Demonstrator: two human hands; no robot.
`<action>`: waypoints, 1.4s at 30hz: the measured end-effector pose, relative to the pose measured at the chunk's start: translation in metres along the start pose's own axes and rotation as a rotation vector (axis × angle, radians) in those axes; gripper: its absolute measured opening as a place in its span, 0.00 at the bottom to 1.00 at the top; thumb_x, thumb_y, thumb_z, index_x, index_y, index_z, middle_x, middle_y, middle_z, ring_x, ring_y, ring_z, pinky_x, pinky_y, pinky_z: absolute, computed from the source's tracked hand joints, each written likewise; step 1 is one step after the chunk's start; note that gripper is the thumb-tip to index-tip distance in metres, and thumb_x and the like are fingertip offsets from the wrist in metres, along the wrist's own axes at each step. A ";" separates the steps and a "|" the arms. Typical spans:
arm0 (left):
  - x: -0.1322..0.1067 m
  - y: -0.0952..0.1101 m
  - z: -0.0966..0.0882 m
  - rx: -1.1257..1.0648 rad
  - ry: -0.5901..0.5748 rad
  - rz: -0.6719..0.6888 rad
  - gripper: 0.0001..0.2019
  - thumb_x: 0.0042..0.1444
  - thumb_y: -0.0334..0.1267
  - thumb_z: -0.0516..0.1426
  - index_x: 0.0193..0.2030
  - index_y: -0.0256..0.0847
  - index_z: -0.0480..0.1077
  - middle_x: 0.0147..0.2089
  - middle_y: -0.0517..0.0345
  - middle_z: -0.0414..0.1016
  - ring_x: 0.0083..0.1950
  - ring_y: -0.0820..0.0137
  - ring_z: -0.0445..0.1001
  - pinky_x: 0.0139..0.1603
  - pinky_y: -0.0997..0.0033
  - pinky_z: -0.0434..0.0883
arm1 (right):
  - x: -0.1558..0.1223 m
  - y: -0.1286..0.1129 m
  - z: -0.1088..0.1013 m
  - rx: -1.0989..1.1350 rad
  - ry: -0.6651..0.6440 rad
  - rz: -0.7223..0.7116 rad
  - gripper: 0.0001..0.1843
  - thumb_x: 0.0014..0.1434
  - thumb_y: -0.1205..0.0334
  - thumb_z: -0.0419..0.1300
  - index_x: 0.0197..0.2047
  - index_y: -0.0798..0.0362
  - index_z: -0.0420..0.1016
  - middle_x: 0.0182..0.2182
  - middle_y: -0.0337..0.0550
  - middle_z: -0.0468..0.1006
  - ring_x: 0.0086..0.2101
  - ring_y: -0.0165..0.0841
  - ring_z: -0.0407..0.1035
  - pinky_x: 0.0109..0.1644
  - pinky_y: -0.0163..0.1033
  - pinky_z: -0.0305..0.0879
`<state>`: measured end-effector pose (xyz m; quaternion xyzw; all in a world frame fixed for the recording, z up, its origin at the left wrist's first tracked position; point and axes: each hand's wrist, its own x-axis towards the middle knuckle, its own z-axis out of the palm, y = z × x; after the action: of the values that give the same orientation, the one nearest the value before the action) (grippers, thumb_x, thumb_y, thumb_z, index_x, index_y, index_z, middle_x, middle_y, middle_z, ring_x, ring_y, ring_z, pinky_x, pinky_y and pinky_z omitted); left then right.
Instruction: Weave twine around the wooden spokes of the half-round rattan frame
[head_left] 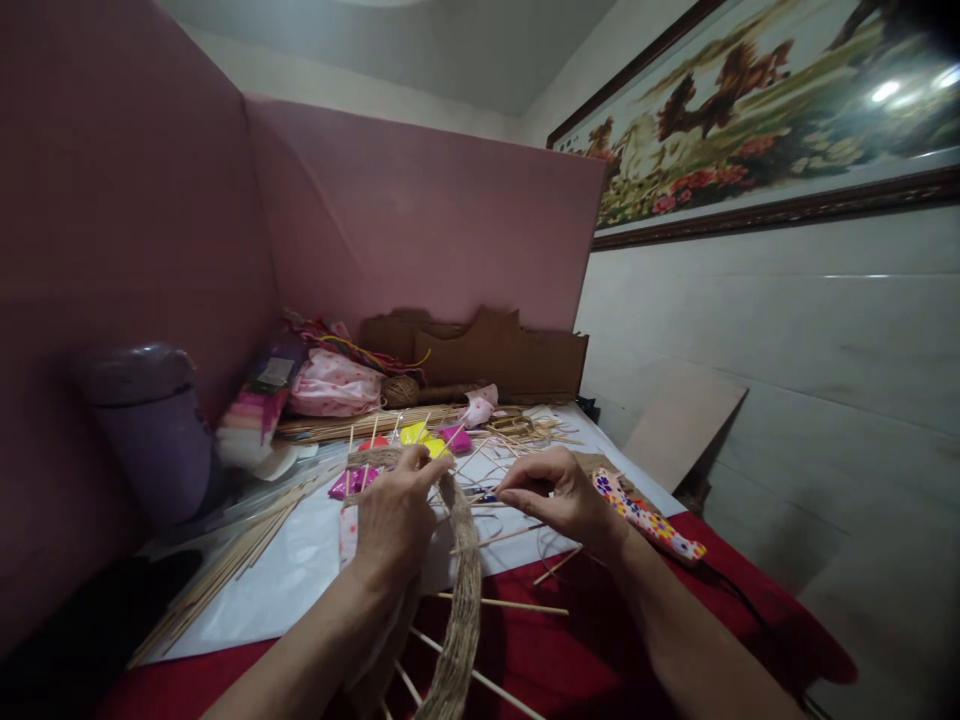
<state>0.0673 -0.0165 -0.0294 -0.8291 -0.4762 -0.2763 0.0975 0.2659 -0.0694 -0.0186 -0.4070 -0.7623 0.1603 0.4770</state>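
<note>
My left hand [394,510] is closed round the rim of a round frame wrapped in jute twine [465,590], with thin wooden sticks poking out of it like spokes. My right hand [555,495] is pinched, fingers together, on a thin strand of twine or a stick just right of the frame; I cannot make out which. Both hands hover over a white sheet [300,560] laid on a red cloth [570,650].
A purple lidded jar [154,425] stands at the left. Bundles of sticks [225,570], coloured bits [420,435], a twine ball [401,392], pink bags [334,385] and cardboard [510,355] crowd the back. A flowered strip [649,520] lies right. Pink partitions and a wall close in.
</note>
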 end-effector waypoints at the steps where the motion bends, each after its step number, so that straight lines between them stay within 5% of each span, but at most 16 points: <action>1: 0.000 0.000 0.000 0.005 0.004 0.000 0.23 0.52 0.25 0.53 0.48 0.58 0.71 0.51 0.66 0.72 0.31 0.70 0.73 0.26 0.72 0.58 | 0.000 -0.001 0.000 -0.003 0.006 -0.002 0.10 0.52 0.60 0.63 0.26 0.60 0.78 0.16 0.39 0.69 0.18 0.24 0.55 0.20 0.31 0.48; 6: 0.001 -0.001 -0.001 -0.015 0.048 -0.039 0.21 0.53 0.24 0.51 0.46 0.56 0.72 0.50 0.66 0.72 0.30 0.71 0.72 0.25 0.72 0.56 | 0.000 -0.004 -0.001 0.092 -0.023 0.082 0.07 0.49 0.65 0.60 0.29 0.58 0.80 0.16 0.38 0.68 0.18 0.23 0.53 0.20 0.31 0.46; 14: 0.002 -0.001 -0.002 -0.176 0.131 -0.114 0.21 0.55 0.25 0.50 0.47 0.54 0.73 0.53 0.64 0.71 0.39 0.71 0.74 0.30 0.74 0.62 | 0.003 0.007 -0.003 0.668 -0.155 0.438 0.13 0.42 0.67 0.56 0.29 0.58 0.81 0.12 0.31 0.55 0.16 0.22 0.42 0.18 0.31 0.38; 28: 0.002 0.000 -0.002 -0.264 0.180 -0.112 0.20 0.56 0.24 0.48 0.47 0.49 0.73 0.52 0.58 0.71 0.41 0.70 0.74 0.35 0.72 0.67 | 0.004 0.014 0.009 0.589 -0.159 0.530 0.11 0.40 0.65 0.66 0.32 0.54 0.82 0.12 0.29 0.61 0.15 0.19 0.44 0.19 0.31 0.37; 42: 0.001 0.001 -0.002 -0.166 0.110 -0.128 0.19 0.58 0.26 0.48 0.48 0.49 0.72 0.52 0.58 0.71 0.39 0.67 0.75 0.31 0.71 0.66 | 0.004 0.023 0.017 0.651 -0.117 0.527 0.15 0.43 0.66 0.64 0.38 0.59 0.80 0.09 0.24 0.50 0.14 0.19 0.38 0.17 0.30 0.34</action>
<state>0.0682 -0.0170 -0.0274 -0.7856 -0.4978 -0.3656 0.0367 0.2612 -0.0494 -0.0394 -0.4064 -0.5672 0.5321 0.4795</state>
